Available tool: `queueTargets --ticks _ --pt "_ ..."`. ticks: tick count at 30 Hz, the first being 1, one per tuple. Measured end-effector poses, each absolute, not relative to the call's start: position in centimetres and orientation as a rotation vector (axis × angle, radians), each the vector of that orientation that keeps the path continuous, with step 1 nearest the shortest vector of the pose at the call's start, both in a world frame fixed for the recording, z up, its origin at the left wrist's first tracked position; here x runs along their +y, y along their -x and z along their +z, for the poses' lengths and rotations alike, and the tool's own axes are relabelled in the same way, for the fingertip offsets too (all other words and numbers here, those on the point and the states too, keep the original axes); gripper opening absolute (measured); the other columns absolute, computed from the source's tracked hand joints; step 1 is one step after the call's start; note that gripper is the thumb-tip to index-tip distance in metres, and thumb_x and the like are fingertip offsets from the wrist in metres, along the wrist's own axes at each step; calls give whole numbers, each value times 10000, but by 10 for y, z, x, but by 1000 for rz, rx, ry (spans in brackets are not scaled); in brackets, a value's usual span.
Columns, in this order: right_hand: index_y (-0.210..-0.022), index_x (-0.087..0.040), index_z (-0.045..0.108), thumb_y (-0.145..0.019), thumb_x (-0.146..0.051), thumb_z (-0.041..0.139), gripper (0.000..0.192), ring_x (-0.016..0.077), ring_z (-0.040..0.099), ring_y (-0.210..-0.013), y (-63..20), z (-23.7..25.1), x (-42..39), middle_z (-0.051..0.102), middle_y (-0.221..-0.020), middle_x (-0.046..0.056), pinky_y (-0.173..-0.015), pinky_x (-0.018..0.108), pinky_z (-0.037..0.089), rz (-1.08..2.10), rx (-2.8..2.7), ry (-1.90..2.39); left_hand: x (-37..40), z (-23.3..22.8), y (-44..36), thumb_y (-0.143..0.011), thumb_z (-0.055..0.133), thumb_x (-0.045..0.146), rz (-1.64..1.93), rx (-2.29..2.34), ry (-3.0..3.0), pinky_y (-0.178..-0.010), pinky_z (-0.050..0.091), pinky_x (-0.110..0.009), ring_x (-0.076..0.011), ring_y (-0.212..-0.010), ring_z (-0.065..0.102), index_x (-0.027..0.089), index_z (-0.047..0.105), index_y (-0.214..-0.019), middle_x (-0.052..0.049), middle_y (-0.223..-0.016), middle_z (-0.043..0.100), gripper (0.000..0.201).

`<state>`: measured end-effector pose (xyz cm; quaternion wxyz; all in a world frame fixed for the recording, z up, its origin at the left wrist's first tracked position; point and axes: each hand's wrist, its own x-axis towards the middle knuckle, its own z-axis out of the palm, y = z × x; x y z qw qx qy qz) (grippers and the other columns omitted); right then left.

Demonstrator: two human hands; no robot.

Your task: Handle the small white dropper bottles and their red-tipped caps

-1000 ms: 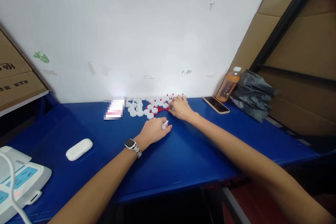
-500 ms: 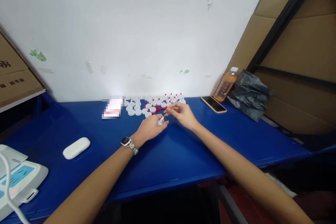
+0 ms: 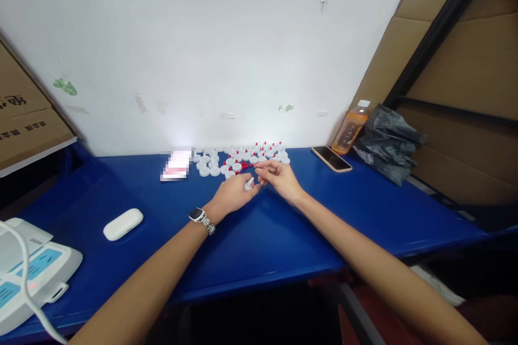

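Note:
My left hand point(image 3: 233, 194), with a watch on its wrist, holds a small white nozzle cap point(image 3: 249, 184) between thumb and fingers above the blue table point(image 3: 283, 237). My right hand point(image 3: 279, 177) meets it fingertip to fingertip and pinches a tiny red piece point(image 3: 259, 167) at the cap's tip. Just behind both hands, against the wall, lie several white caps point(image 3: 214, 164), some with red tips point(image 3: 267, 151), and a few loose red pieces point(image 3: 243, 166).
A phone point(image 3: 332, 159), an orange drink bottle point(image 3: 349, 129) and a crumpled black bag point(image 3: 388, 145) sit at the right. A white earbud case point(image 3: 122, 224) and a white power strip point(image 3: 28, 275) lie at the left. Cardboard boxes flank both sides.
My right hand left the pile of caps and came back to my left hand with a red piece. Both hands now meet at the white cap.

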<state>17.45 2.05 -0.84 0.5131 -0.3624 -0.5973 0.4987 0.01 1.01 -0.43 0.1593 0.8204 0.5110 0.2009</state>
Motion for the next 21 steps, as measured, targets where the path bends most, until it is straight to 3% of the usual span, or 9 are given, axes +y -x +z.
queueTargets --ticks 5,12,16,21 --pt "-701 -164 625 -628 -471 844 384 106 585 -504 -172 -6 17 687 -620 14 -516 238 467 1293 -1449 842 7 -2 0 -900 482 467 529 1425 -2376 -627 386 -266 -223 -803 677 258 650 -985 -28 -900 733 281" --pt "-686 -151 643 -653 -460 836 365 88 547 -476 -172 -6 15 674 -597 14 -484 223 439 1271 -1505 859 4 -3 -1 -890 504 399 548 1392 -2389 -642 394 -268 -222 -835 679 256 652 -965 -24 -927 735 219" --pt "-664 -145 636 -626 -450 854 376 87 541 -476 -169 -10 15 665 -584 13 -488 225 440 1275 -1518 859 5 -6 -1 -875 524 370 557 1450 -2398 -595 374 -276 -227 -766 665 212 592 -909 -54 -854 710 175" --pt "-642 -156 619 -620 -461 852 385 86 533 -468 -167 -11 12 653 -572 3 -490 229 438 1264 -1508 841 4 -8 -1 -874 540 342 753 1328 -2313 -587 396 -268 -202 -713 652 211 481 -1082 -52 -923 686 252"
